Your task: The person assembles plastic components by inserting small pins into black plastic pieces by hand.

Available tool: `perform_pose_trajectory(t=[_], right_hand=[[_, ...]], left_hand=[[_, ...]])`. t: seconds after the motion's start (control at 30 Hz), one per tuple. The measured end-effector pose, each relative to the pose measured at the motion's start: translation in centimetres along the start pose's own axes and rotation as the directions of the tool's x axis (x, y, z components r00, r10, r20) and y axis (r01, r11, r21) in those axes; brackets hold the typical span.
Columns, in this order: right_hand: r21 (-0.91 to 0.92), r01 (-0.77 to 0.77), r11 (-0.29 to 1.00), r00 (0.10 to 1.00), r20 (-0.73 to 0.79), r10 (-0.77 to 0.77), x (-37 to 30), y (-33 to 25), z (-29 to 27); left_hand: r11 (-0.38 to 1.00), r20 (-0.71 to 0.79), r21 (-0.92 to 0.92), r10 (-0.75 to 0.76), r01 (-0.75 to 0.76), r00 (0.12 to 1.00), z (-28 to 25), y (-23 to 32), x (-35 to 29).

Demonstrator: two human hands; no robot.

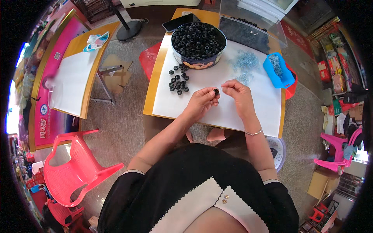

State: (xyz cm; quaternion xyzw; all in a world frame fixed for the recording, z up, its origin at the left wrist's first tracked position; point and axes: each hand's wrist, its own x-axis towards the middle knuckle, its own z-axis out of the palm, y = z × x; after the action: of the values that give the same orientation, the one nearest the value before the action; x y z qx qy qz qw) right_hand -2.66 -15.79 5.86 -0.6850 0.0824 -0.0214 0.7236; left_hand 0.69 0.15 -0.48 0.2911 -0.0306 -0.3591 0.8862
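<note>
My left hand (201, 101) pinches a small black ring-shaped piece (216, 92) between thumb and fingers, above the near part of the white-covered table (163, 105). Close beside it, my right hand (240, 98) has thumb and forefinger pressed together on a tiny clear bit, too small to name. Several loose black pieces (178, 82) of the same round, holed kind lie to the left. Behind them a large round tin (200, 65) is heaped with more. A scattered pile of small clear bluish bits (245, 64) lies beyond my right hand.
A blue plastic basket (286, 80) with more clear bits is at the table's right edge. At the back stand a clear plastic box (244, 37) with black contents and a phone (180, 23). A red chair (74, 167) and a second table (75, 73) are to the left.
</note>
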Motion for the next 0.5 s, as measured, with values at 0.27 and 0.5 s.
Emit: perform_pose_trajectory(t=[0.27, 0.5], right_hand=[[-0.378, 0.291, 0.879, 0.947, -0.018, -0.321, -1.6, 0.3, 1.3], [-0.674, 0.428, 0.602, 0.868, 0.121, -0.482, -2.4, -0.7, 1.7]], left_hand=[[1.000, 0.070, 0.023, 0.003, -0.005, 0.998, -0.3, -0.2, 0.0], [0.998, 0.040, 0.056, 0.030, -0.032, 0.999, 0.2, -0.1, -0.3]])
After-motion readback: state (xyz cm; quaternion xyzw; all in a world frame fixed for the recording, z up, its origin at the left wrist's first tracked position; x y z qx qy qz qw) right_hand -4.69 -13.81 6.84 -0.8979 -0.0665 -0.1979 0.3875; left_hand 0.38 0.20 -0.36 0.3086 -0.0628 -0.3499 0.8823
